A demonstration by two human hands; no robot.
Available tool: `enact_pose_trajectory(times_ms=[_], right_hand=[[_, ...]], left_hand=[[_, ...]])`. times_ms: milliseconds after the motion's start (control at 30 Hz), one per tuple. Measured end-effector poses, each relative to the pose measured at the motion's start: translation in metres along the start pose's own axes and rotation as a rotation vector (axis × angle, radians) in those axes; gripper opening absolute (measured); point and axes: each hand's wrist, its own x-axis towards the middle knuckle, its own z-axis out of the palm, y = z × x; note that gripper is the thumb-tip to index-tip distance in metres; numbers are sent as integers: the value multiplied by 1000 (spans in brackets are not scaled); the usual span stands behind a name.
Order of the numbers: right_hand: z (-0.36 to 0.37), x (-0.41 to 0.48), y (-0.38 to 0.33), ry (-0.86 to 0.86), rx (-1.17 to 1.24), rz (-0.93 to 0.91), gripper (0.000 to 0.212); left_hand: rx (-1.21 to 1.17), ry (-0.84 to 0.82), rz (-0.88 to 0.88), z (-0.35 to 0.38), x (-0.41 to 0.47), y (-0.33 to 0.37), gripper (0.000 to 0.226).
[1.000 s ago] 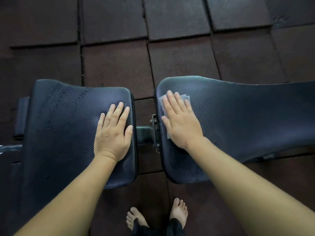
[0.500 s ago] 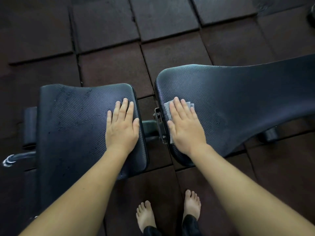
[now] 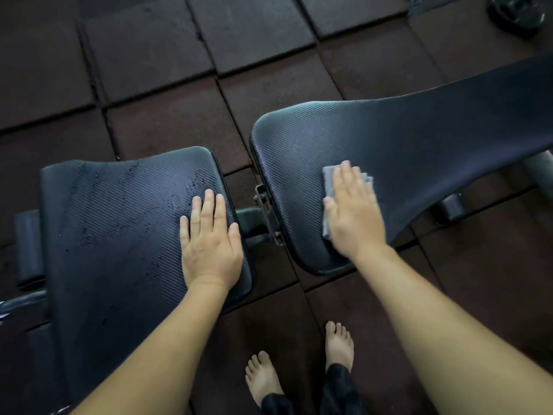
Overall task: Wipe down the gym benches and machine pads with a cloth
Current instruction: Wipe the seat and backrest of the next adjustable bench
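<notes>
A black gym bench has two textured pads. The seat pad point(image 3: 119, 229) lies on the left, speckled with droplets. The long back pad point(image 3: 419, 145) stretches to the right. My left hand point(image 3: 209, 244) rests flat on the seat pad's right edge, fingers together, holding nothing. My right hand point(image 3: 353, 214) presses flat on a small grey cloth point(image 3: 329, 178) on the near end of the back pad. Only the cloth's far and left edges show past my fingers.
A metal hinge bracket point(image 3: 266, 217) joins the two pads across the gap. A foam roller point(image 3: 28, 247) sticks out at the far left. Brown rubber floor tiles point(image 3: 185, 127) surround the bench. My bare feet point(image 3: 302, 363) stand below the gap. A dark object point(image 3: 514, 13) sits top right.
My right hand has slid the cloth to the right along the back pad, away from its rounded end. My left hand stays on the seat pad. The camera has shifted.
</notes>
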Motion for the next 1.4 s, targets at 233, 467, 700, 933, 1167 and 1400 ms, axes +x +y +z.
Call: enact_pose_trajectory(times_ms=[233,467,700,933,1167,1400], right_hand=[[12,-20,-61,54,30,107,69],[-2,-9,47,79,12,170,70],[17,-47,-41,137,47,182,68],[10,-46,29,117,71,171,68],[26,-71,-59,129,49,161,68],[11,-55,26,85,76,250,68]], left_hand=[[-4,16,0,1,1,0,67],[6,23,-4,1,2,1,66],[16,30,-5,3,1,0,67],[20,17,9,0,0,1,72],[32,13,27,1,0,-2,74],[25,16,27,1,-1,0,73]])
